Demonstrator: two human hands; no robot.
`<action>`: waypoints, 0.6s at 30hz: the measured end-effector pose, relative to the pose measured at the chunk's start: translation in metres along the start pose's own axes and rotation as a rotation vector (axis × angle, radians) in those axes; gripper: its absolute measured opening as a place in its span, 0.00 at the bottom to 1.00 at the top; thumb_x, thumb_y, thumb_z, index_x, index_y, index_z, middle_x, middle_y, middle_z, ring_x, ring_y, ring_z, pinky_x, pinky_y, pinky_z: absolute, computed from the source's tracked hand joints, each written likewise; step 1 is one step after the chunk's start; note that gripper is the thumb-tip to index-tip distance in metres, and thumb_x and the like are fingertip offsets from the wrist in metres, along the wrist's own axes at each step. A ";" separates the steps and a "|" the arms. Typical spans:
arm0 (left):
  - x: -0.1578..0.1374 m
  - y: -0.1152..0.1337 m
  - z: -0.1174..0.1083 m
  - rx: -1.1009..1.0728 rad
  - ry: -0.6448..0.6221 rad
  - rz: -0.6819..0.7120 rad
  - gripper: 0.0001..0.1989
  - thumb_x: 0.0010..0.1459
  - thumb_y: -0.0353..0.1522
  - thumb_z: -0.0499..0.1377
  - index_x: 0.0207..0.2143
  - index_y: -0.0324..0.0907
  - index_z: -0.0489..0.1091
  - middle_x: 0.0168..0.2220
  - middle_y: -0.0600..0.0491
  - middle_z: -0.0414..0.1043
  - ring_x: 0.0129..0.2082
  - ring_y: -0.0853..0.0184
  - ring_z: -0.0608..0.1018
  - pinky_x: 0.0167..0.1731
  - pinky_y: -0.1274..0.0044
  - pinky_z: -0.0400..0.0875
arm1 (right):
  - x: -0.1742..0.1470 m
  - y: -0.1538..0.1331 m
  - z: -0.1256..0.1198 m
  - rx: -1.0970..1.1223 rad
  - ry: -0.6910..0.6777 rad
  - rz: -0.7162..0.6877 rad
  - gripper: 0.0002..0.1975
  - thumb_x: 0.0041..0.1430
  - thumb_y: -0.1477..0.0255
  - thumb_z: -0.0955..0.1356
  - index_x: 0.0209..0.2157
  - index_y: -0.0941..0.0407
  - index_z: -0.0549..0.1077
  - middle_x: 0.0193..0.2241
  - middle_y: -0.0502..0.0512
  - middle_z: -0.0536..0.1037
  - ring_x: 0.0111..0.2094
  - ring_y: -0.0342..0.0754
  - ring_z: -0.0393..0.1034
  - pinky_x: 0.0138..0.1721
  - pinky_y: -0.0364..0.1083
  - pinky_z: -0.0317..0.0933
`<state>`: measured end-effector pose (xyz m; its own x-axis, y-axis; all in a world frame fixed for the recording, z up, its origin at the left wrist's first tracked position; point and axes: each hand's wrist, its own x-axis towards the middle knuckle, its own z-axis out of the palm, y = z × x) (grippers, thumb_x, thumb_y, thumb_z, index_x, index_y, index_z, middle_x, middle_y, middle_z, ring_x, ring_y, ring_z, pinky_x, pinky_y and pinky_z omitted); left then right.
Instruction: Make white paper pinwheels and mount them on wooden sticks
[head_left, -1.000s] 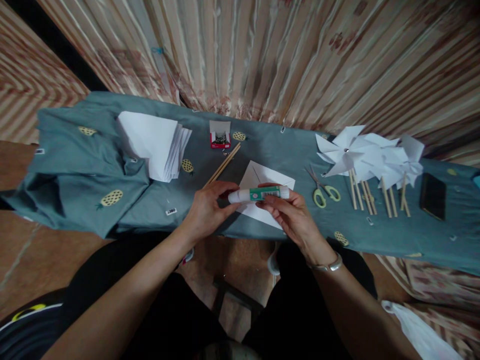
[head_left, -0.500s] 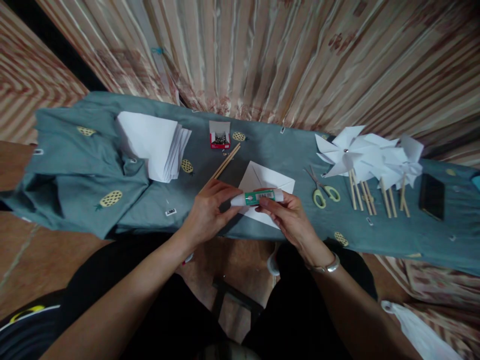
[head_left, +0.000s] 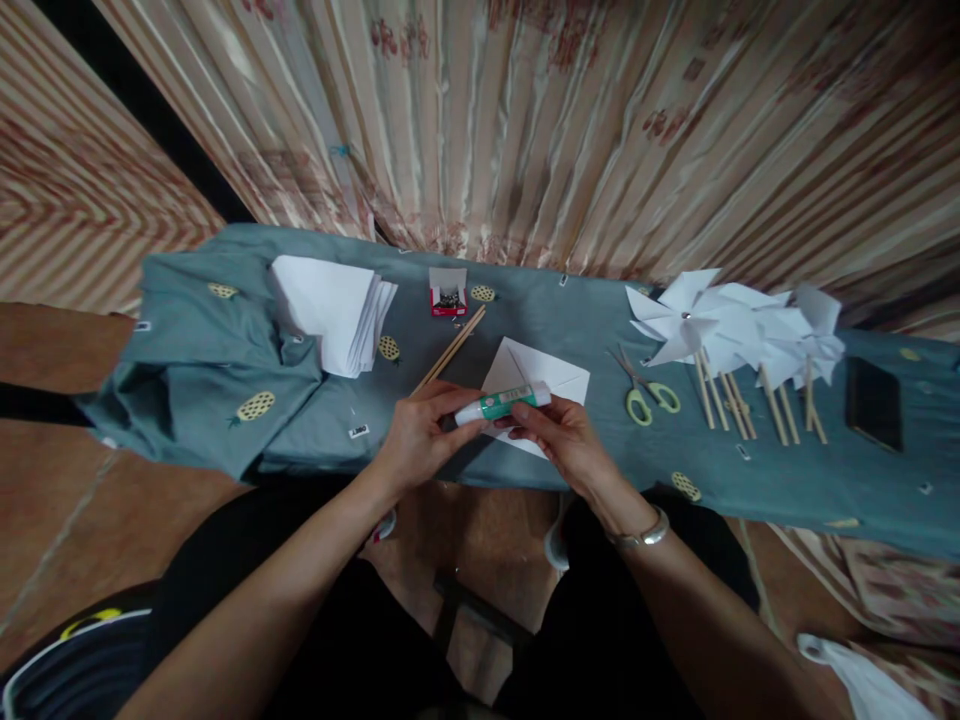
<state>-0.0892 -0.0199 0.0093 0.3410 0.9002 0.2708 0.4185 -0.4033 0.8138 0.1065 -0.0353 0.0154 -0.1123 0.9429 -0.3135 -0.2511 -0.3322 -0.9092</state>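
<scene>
Grey-green cloth [head_left: 787, 490] spans mid-frame; pleated curtain [head_left: 510, 150] fills the top. Small red box [head_left: 448, 309], upper centre: flap raised, small metal pieces [head_left: 451, 299] inside. Forearms converge from the lower corners. Glue stick [head_left: 504, 402] frame centre, overlapping white paper [head_left: 551, 365]; left hand [head_left: 420, 430] pinches its left end, right hand [head_left: 574, 445] its right, fingers curled.

Worktop [head_left: 585, 315], left to right: paper stack [head_left: 326, 315], box [head_left: 448, 310] with sticks [head_left: 454, 343] before it, paper sheet [head_left: 562, 377] (partly hidden by the glue stick [head_left: 491, 405]), scissors [head_left: 637, 385], pinwheels [head_left: 739, 330], phone [head_left: 874, 405]. Curtain [head_left: 510, 150] hangs behind the worktop.
</scene>
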 end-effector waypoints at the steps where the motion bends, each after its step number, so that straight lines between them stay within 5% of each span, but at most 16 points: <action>1: 0.001 -0.003 -0.004 0.012 0.014 -0.032 0.14 0.57 0.39 0.62 0.42 0.40 0.78 0.38 0.47 0.79 0.29 0.67 0.77 0.29 0.77 0.71 | 0.000 -0.002 -0.003 -0.040 -0.008 -0.027 0.17 0.41 0.59 0.78 0.30 0.55 0.80 0.28 0.52 0.83 0.29 0.44 0.76 0.31 0.43 0.68; 8: 0.003 -0.043 -0.045 0.234 0.281 -0.308 0.19 0.53 0.41 0.62 0.43 0.39 0.78 0.37 0.50 0.79 0.26 0.68 0.75 0.28 0.77 0.68 | -0.007 -0.014 -0.051 -0.301 0.171 -0.254 0.14 0.48 0.61 0.75 0.36 0.54 0.80 0.33 0.53 0.83 0.32 0.46 0.76 0.34 0.45 0.67; 18: -0.001 -0.055 -0.056 0.564 0.162 -0.275 0.18 0.55 0.40 0.61 0.45 0.40 0.75 0.42 0.47 0.76 0.36 0.59 0.78 0.41 0.71 0.72 | -0.032 -0.005 -0.091 -0.879 0.238 -0.394 0.12 0.57 0.62 0.70 0.40 0.53 0.79 0.35 0.55 0.82 0.34 0.51 0.76 0.41 0.52 0.69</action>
<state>-0.1593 0.0101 -0.0069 0.0454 0.9787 0.2005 0.8656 -0.1387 0.4811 0.1994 -0.0616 0.0053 0.0462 0.9943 0.0957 0.5843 0.0508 -0.8099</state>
